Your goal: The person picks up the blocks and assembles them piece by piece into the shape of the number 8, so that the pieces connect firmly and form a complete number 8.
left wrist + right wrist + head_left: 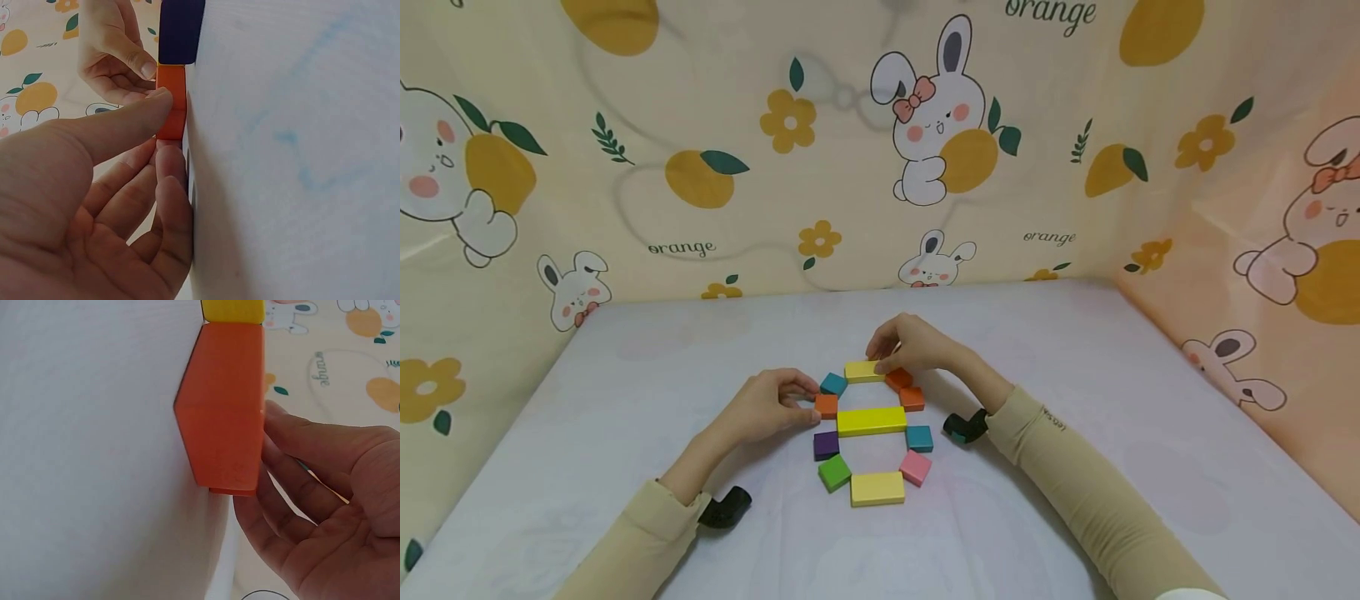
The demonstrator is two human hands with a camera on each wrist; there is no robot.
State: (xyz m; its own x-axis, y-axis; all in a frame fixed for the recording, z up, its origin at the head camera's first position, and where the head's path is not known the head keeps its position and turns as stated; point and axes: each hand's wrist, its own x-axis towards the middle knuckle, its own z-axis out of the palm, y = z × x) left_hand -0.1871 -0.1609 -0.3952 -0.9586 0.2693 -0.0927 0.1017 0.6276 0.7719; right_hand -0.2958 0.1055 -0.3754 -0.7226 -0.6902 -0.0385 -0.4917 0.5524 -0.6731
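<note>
Coloured blocks form a figure-eight outline on the table. At its left side, my left hand (767, 406) pinches an orange block (827, 407) between thumb and fingers, just below a teal block (832, 384). Up at the top, my right hand (917, 343) has its thumb on the right end of a yellow block (861, 372), with fingers behind it. Below that hand lie two more orange blocks, an upper one (898, 381) and a lower one (912, 399). A long bright yellow block (872, 422) crosses the middle.
The lower loop has a purple block (826, 446), a green block (835, 472), a pale yellow block (877, 489), a pink block (916, 468) and a second teal block (919, 438). White cloth (1000, 533) covers the table. Printed sheets (850, 183) stand behind and at the sides.
</note>
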